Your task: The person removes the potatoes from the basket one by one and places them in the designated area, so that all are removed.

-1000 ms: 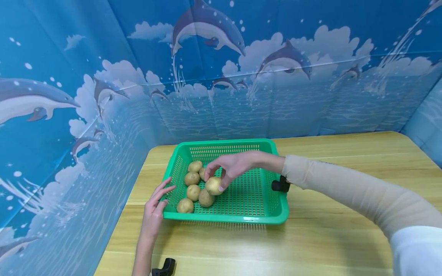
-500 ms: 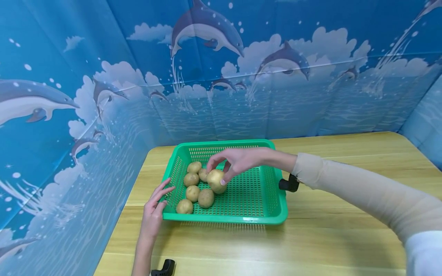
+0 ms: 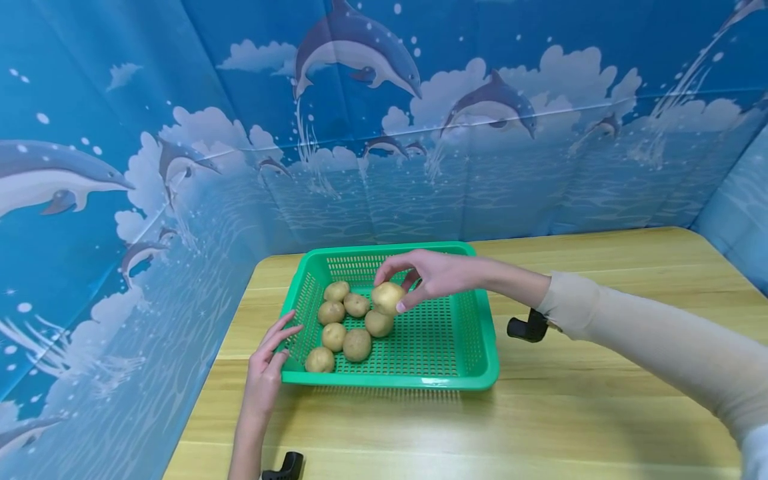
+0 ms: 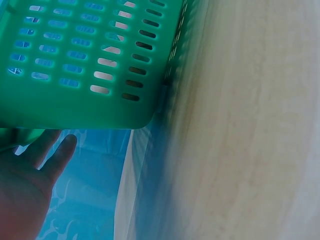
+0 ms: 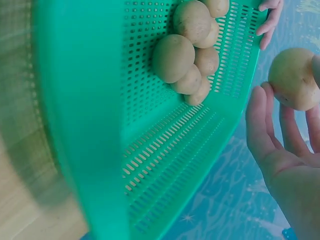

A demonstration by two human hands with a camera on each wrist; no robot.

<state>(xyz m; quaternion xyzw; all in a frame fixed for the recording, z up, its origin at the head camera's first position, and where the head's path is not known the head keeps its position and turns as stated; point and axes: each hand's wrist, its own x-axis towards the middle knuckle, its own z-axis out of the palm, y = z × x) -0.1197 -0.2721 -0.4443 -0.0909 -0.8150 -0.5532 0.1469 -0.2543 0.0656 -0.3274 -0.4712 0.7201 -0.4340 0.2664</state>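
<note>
My right hand (image 3: 441, 273) pinches a yellow-brown potato (image 3: 388, 298) between thumb and fingertips, raised over the green perforated plastic basket (image 3: 420, 381). In the right wrist view this held potato (image 5: 295, 79) sits at the fingertips, apart from the others. Below it, several potatoes (image 3: 357, 345) lie grouped in the left half of the basket. One potato (image 3: 379, 324) is partly overlapped by the held one. My left hand (image 3: 265, 373) rests at the basket's left rim near the front corner, its fingers extended over the edge. The left wrist view shows these fingers (image 4: 59, 159) beside the basket wall.
The basket stands on a light wooden table (image 3: 576, 373). A blue curtain (image 3: 384, 193) printed with dolphins hangs behind the table and along its left side. Black wrist mounts (image 3: 528, 327) show at both forearms.
My right hand has lifted the potato and moved it right and slightly back, uncovering a potato beneath. The left hand stays at the basket rim.
</note>
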